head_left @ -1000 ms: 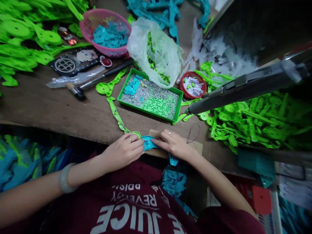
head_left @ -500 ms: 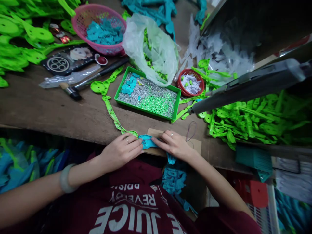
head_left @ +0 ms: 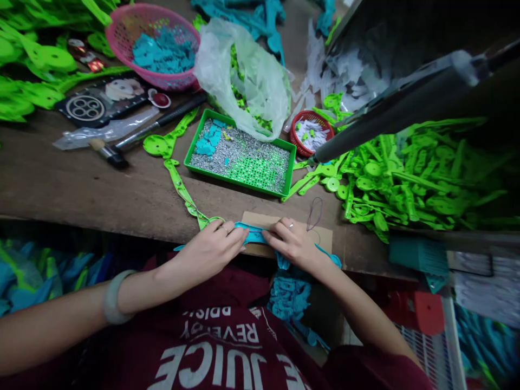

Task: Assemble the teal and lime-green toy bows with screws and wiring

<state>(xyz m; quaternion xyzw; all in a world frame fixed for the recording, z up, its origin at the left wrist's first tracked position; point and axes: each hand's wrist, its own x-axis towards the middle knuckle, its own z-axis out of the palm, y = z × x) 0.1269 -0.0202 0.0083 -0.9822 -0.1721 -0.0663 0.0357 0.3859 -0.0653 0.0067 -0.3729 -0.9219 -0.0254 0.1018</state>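
Observation:
Both of my hands hold a long blue plastic part [head_left: 255,234] at the front edge of the bench. My left hand [head_left: 214,244] has its fingers closed on the left side of it, palm down. Fingertips of my right hand [head_left: 293,245] press on its right side. Between them a thin dark line, like a wire, runs along the part. A thin wire loop [head_left: 316,214] rises beyond my right hand. Under the part lies a piece of cardboard [head_left: 325,236]. A green plastic part [head_left: 179,184] with a thin wire along it reaches toward my left fingers.
A green tray [head_left: 239,184] of small screws and blue pieces stands ahead, beside a plastic bag [head_left: 260,81] and a red basket [head_left: 296,142]. A grey tool [head_left: 390,116] hangs at right above piled green parts [head_left: 406,184]. A hammer [head_left: 140,134] lies left.
The view has shifted slightly. My left hand has moved a little right along the blue part. Its ends now show beyond both hands.

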